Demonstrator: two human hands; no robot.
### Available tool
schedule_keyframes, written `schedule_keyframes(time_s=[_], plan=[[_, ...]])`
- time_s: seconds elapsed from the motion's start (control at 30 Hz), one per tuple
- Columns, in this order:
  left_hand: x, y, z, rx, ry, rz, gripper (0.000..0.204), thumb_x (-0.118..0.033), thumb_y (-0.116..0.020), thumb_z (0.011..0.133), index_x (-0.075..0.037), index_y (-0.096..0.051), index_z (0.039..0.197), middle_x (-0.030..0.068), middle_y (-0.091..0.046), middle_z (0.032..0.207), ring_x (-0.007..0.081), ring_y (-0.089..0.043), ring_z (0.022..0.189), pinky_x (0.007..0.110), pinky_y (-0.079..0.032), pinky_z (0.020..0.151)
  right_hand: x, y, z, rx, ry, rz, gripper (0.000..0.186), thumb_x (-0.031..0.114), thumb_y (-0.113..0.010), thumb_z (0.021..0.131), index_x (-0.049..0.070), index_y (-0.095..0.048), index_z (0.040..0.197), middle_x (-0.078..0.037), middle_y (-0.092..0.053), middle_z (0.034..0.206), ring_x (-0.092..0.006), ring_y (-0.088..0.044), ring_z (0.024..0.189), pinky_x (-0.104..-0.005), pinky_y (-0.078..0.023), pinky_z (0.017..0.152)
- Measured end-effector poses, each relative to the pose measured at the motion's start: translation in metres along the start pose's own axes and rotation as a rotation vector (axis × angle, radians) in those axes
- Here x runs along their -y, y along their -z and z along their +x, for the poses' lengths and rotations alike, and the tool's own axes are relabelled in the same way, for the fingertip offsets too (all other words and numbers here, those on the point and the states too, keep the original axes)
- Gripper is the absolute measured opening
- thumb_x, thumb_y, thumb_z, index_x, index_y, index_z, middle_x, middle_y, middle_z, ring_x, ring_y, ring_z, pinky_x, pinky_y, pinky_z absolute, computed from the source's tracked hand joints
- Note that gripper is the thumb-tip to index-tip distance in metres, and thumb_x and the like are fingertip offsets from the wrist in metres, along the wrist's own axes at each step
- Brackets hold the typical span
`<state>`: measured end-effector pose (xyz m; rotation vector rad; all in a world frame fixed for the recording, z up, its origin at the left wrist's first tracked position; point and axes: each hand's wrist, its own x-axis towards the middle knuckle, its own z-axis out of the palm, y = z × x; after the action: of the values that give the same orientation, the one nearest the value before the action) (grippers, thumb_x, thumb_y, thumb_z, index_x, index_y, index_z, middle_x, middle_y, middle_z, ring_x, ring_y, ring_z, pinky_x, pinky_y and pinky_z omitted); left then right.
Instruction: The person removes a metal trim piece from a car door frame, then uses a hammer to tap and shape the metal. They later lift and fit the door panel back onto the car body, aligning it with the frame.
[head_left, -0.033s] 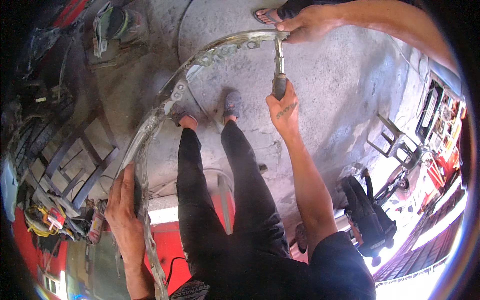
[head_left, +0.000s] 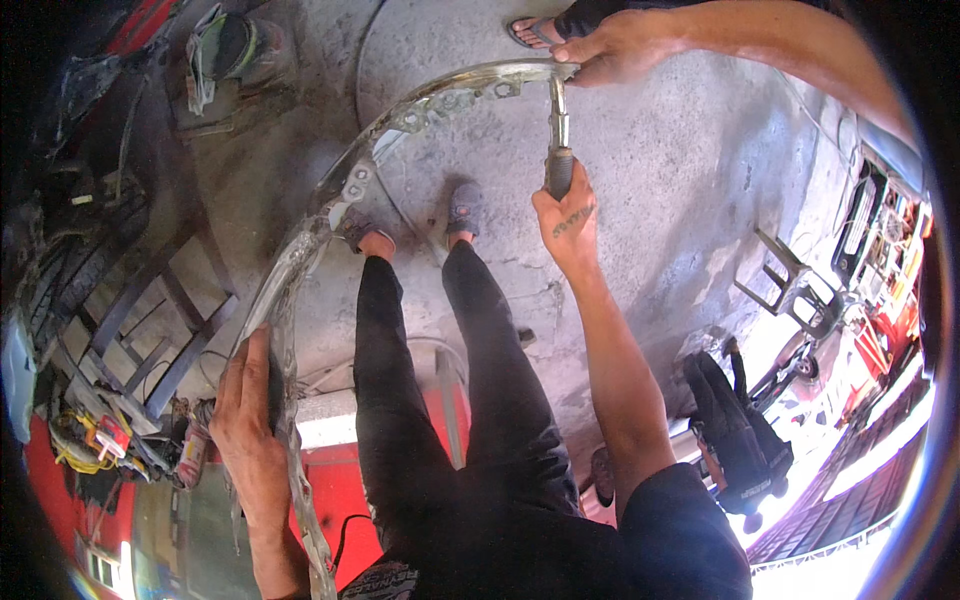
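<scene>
Metal panel strip (head_left: 330, 210) gripped by left hand (head_left: 245, 420), tool (head_left: 558, 140) in right hand (head_left: 565, 220), co-worker's hand (head_left: 615, 45) opposite.

Probably a vehicle repair workshop; stained concrete floor (head_left: 690, 190); metal frames (head_left: 150, 320); scattered tools (head_left: 880, 250).

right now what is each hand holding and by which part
Left hand grips the long curved bare-metal panel strip at its near end; right hand holds a metal tool by its dark handle.

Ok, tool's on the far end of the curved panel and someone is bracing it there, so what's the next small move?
Probably turn the tool gently with the right hand. Its tip already meets the curved metal panel, where the other person's hand steadies the end, and the left hand grips the near edge.
</scene>
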<state>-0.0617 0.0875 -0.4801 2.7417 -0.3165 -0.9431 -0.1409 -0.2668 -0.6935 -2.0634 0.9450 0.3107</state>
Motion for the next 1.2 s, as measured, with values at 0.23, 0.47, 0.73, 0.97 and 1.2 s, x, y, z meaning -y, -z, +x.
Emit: schedule_keyframes(time_s=[0.23, 0.47, 0.73, 0.97, 1.2], plan=[[0.002, -0.004, 0.004, -0.003, 0.001, -0.004, 0.066, 0.008, -0.046, 0.085, -0.006, -0.054, 0.149, 0.0232, -0.063, 0.133, 0.0428, -0.063, 0.119, 0.048, -0.048, 0.1, -0.003, -0.005, 0.012, -0.025, 0.013, -0.012, 0.057, 0.01, -0.059, 0.08, -0.008, -0.056, 0.133, -0.031, -0.062, 0.113, -0.0487, -0.063, 0.104, -0.0513, -0.05, 0.092], [0.0, -0.005, 0.007, -0.017, 0.016, -0.017, 0.065, 0.009, -0.045, 0.086, -0.006, -0.055, 0.148, 0.0235, -0.064, 0.132, 0.042, -0.063, 0.121, 0.048, -0.049, 0.101, 0.004, -0.005, 0.008, -0.081, 0.09, 0.011, 0.033, 0.011, -0.06, 0.081, -0.009, -0.058, 0.107, -0.031, -0.064, 0.091, -0.0489, -0.065, 0.086, -0.0525, -0.051, 0.079], [0.0, -0.006, 0.006, -0.01, 0.028, 0.013, 0.073, 0.016, -0.046, 0.081, -0.008, -0.055, 0.149, 0.0226, -0.063, 0.135, 0.0415, -0.062, 0.124, 0.049, -0.048, 0.104, 0.04, 0.019, -0.01, 0.015, -0.095, -0.093, 0.039, 0.011, -0.06, 0.081, -0.003, -0.067, 0.117, -0.017, -0.069, 0.092, -0.0313, -0.068, 0.087, -0.0425, -0.053, 0.084], [-0.001, -0.004, 0.008, -0.013, 0.053, -0.064, 0.068, 0.012, -0.046, 0.083, -0.008, -0.056, 0.148, 0.0231, -0.064, 0.134, 0.0424, -0.063, 0.123, 0.047, -0.049, 0.104, 0.027, 0.017, -0.008, 0.012, -0.011, -0.061, 0.044, 0.01, -0.059, 0.08, -0.007, -0.062, 0.121, -0.027, -0.065, 0.1, -0.0432, -0.065, 0.095, -0.0485, -0.052, 0.085], [-0.002, -0.003, 0.01, -0.024, 0.04, -0.037, 0.067, 0.011, -0.045, 0.084, -0.007, -0.056, 0.148, 0.0235, -0.064, 0.134, 0.0422, -0.064, 0.122, 0.047, -0.049, 0.103, 0.009, 0.001, -0.001, 0.077, -0.022, -0.055, 0.063, 0.008, -0.059, 0.08, -0.005, -0.053, 0.141, -0.03, -0.06, 0.124, -0.0488, -0.06, 0.115, -0.0514, -0.049, 0.098]])
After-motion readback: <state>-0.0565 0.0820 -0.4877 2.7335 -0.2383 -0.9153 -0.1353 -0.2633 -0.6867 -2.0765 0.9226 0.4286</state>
